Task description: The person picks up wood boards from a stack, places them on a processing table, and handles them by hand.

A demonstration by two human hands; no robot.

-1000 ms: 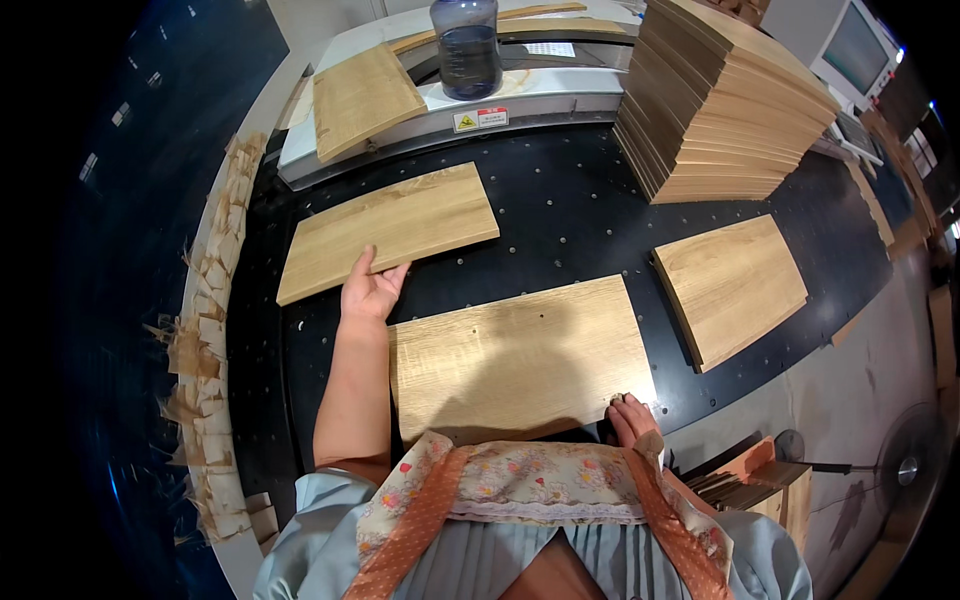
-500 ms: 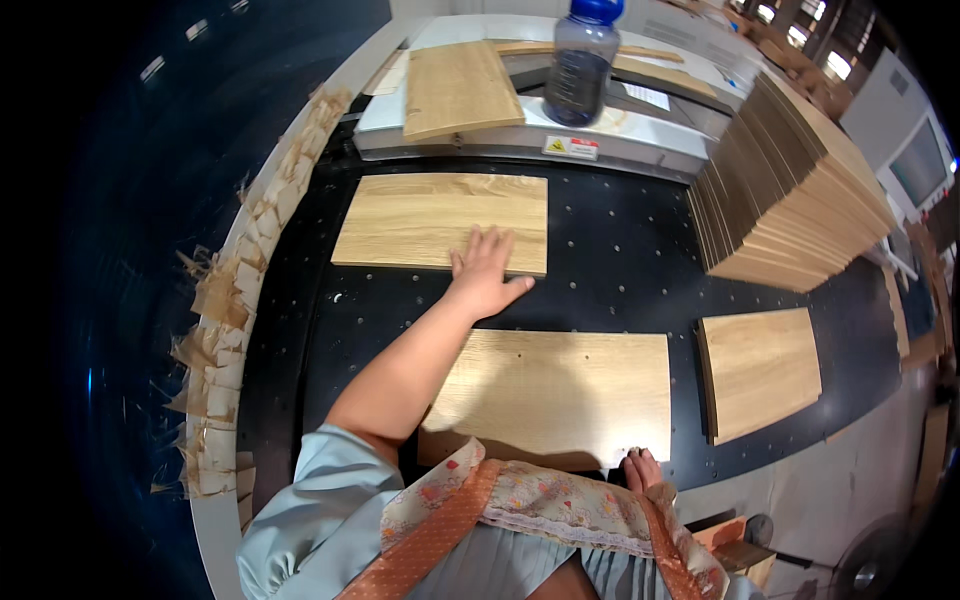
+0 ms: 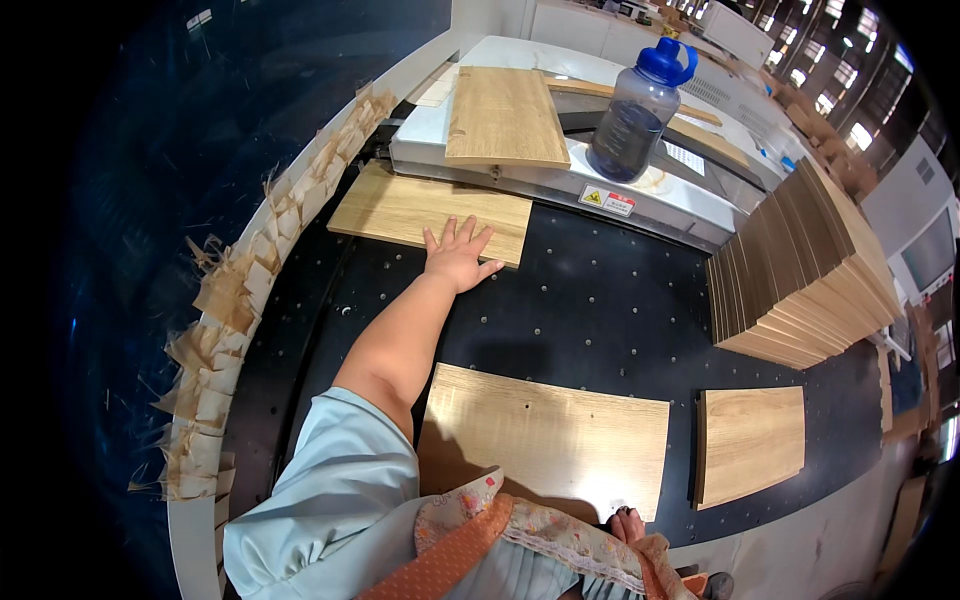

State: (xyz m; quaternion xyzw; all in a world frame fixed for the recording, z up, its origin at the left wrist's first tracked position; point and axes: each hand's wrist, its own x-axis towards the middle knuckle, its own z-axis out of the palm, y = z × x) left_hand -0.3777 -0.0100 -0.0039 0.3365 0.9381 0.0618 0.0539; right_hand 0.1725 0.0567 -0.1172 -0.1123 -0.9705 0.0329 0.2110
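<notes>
My left hand (image 3: 458,262) lies flat with fingers spread on a wood-grain board (image 3: 400,207) at the far left of the black table. That board's far edge meets the front of the white machine bar. A second wood-grain board (image 3: 560,430), with two small holes near its far edge, lies close to my body, partly in my shadow. At its near right corner is my right hand (image 3: 627,524), partly hidden by the apron. Its fingers are curled, with something dark beside them that I cannot make out.
A tall stack of boards (image 3: 800,270) stands at the right, with a short pile (image 3: 750,440) nearer me. On the machine bar (image 3: 430,155) rest another board (image 3: 505,115) and a blue-capped bottle (image 3: 635,115). Torn tape lines the left rail (image 3: 255,250).
My left hand has slid the far board forward and leftward, up against the machine bar. The whole view has also shifted. My right hand stays at the near board's corner.
</notes>
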